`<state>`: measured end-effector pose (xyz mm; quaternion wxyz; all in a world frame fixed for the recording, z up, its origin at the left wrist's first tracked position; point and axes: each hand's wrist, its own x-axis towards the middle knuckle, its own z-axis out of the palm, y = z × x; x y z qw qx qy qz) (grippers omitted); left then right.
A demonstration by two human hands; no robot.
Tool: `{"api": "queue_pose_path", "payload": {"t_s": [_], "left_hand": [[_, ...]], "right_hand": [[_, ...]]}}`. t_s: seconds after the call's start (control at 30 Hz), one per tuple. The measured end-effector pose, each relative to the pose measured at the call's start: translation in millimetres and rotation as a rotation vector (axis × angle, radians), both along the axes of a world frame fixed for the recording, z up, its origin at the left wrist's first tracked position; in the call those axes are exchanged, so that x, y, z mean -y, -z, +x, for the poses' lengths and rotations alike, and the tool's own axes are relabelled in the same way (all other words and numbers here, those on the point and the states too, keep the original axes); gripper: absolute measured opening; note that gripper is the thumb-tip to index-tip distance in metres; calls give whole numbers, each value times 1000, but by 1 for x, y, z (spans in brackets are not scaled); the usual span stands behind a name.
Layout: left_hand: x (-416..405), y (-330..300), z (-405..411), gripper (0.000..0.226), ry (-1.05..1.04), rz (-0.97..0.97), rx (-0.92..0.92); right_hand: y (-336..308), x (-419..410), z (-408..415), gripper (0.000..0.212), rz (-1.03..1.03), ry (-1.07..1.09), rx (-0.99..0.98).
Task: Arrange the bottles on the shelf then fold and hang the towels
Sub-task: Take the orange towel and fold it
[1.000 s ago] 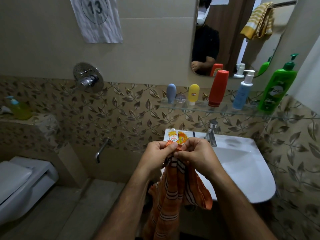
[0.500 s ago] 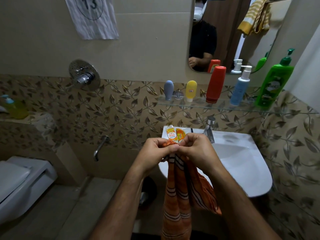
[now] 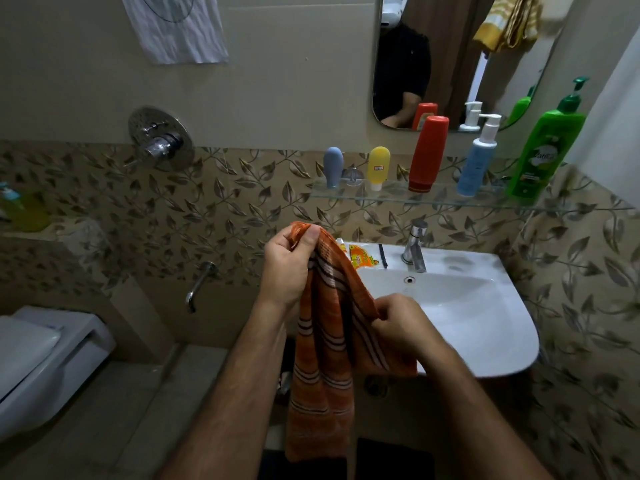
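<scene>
An orange striped towel (image 3: 325, 358) hangs in front of the sink. My left hand (image 3: 287, 268) pinches its top corner, raised. My right hand (image 3: 401, 323) grips the towel's right edge lower down. On the glass shelf (image 3: 391, 199) stand a blue-grey tube (image 3: 333, 166), a yellow tube (image 3: 378, 168), a red bottle (image 3: 427, 154), a blue pump bottle (image 3: 479, 161) and a green pump bottle (image 3: 547, 147). A yellow towel (image 3: 507, 22) shows in the mirror, hanging on a rail.
The white sink (image 3: 485, 313) with its tap (image 3: 415, 247) sits right of my hands; sachets (image 3: 360, 258) lie on its rim. A toilet (image 3: 41, 358) is at the lower left. A wall valve (image 3: 159, 138) and spout (image 3: 199, 285) are on the tiled wall.
My hands, which pinched the towel's top together, have parted: the left rose with the corner, the right slid down along the right edge. The camera tilted down slightly.
</scene>
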<state>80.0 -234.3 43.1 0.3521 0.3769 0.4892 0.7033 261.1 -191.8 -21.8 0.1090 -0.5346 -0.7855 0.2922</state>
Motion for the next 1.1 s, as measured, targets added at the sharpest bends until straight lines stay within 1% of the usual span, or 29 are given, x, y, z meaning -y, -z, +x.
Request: {"api": "queue_pose_path", "payload": {"t_s": [0.07,0.1,0.13,0.17,0.2,0.27,0.3,0.33,0.37,0.43,0.47,0.53,0.6,0.67,0.73,0.77,0.8,0.87,0.9,1.0,1.03,1.1], "left_hand": [[-2,-6,-6,29,-17,30,27],[-1,-10,-9,29,-24,44,29],[-1,-13,-14,29,-30,58,26],[0,-17,-18,29,-38,70,21],[1,-20,-21,30,-52,80,24],[3,-25,-28,30,-77,92,38],[4,-27,-29,28,-79,97,45],[5,-29,-30,26,-76,101,51],[6,-29,-30,25,-75,103,54],[7,-28,-30,26,-77,102,38],[7,-28,-29,27,-76,101,24],[8,-28,-30,27,-72,99,1],[10,-27,-35,25,-86,108,17],[13,-26,-46,25,-108,123,19],[16,-24,-56,25,-133,135,-9],[17,-21,-60,25,-158,135,-18],[18,-18,-64,24,-192,129,-23],[19,-9,-75,21,-271,101,-15],[20,-4,-83,20,-312,79,-7],[28,12,-109,18,-401,4,-67],[31,15,-114,17,-417,-4,-101],[34,17,-120,16,-461,14,-191]], "right_hand": [[11,1,2,13,-13,-2,90],[16,2,4,8,-29,-7,105],[19,3,7,9,-43,-11,87],[22,3,11,19,-62,-9,49],[24,4,13,35,-98,1,0],[26,4,17,79,-207,19,-159],[27,3,17,90,-246,58,-242],[27,1,16,85,-255,93,-287],[26,-1,15,69,-223,122,-280],[29,-4,9,29,-94,182,-200],[33,-6,7,21,-60,240,-183],[40,-10,1,26,-47,378,-197],[42,-14,1,25,5,466,-100],[40,-18,5,17,7,483,39],[39,-25,10,12,-90,430,142],[41,-29,13,14,-162,390,149],[40,-32,13,13,-238,365,107],[32,-37,15,11,-374,359,-64],[23,-38,16,15,-414,372,-157],[-20,-38,24,38,-471,402,-472],[-37,-38,27,43,-474,390,-575],[-68,-34,32,45,-435,347,-741]]}}
